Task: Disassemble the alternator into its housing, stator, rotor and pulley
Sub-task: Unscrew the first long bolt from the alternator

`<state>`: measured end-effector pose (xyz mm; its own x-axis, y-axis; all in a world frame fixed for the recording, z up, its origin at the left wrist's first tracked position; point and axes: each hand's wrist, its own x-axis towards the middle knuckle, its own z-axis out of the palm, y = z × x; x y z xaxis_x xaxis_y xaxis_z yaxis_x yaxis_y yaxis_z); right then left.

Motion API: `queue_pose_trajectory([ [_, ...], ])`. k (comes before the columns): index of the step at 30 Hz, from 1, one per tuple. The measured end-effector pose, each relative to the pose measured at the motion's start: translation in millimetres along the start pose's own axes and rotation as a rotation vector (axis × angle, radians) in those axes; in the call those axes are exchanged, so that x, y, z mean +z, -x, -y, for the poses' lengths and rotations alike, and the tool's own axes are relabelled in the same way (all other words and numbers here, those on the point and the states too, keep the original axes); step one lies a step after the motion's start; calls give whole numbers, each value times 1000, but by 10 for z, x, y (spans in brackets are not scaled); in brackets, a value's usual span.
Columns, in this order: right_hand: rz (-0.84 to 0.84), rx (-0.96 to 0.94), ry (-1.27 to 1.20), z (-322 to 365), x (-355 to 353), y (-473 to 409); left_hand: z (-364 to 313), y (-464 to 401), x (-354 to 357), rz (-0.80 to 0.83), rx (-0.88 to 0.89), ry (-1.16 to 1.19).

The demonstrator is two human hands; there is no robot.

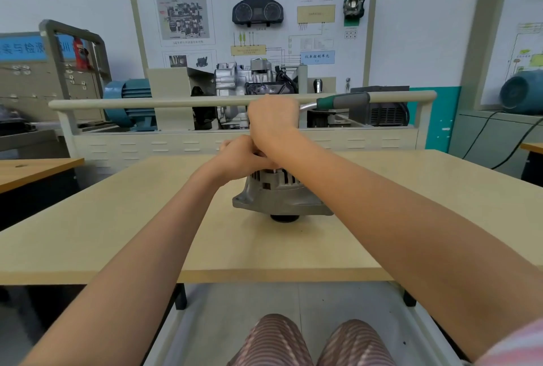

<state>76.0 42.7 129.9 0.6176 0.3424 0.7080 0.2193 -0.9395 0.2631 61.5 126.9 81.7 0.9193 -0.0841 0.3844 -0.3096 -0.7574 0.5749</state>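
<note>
A silver alternator (pixel 279 195) stands in the middle of the wooden table (pixel 117 233), with its black pulley (pixel 283 217) underneath against the tabletop. My left hand (pixel 241 156) grips the top of the alternator housing. My right hand (pixel 273 121) is above it, curled round the head end of a ratchet wrench (pixel 338 102). The wrench has a green and grey handle that sticks out to the right. The wrench head and the top of the alternator are hidden behind my hands.
A beige rail (pixel 147 104) and a louvred panel run along the table's far edge. Behind them stands a gearbox training rig (pixel 252 80) with a blue motor (pixel 129 101). Another table (pixel 29 168) is at the left. My knees show below the front edge.
</note>
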Motion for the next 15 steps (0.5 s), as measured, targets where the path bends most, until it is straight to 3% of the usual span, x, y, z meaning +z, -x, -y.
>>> queue_pose_trajectory([
  [4, -18, -21, -153, -50, 47, -38, 18, 13, -20, 38, -10, 61],
  [12, 63, -118, -736, -247, 111, -50, 9, 29, -39, 91, 0, 41],
  [15, 85, -147, -781, -302, 93, -28, 17, 20, -36, 86, 5, 49],
])
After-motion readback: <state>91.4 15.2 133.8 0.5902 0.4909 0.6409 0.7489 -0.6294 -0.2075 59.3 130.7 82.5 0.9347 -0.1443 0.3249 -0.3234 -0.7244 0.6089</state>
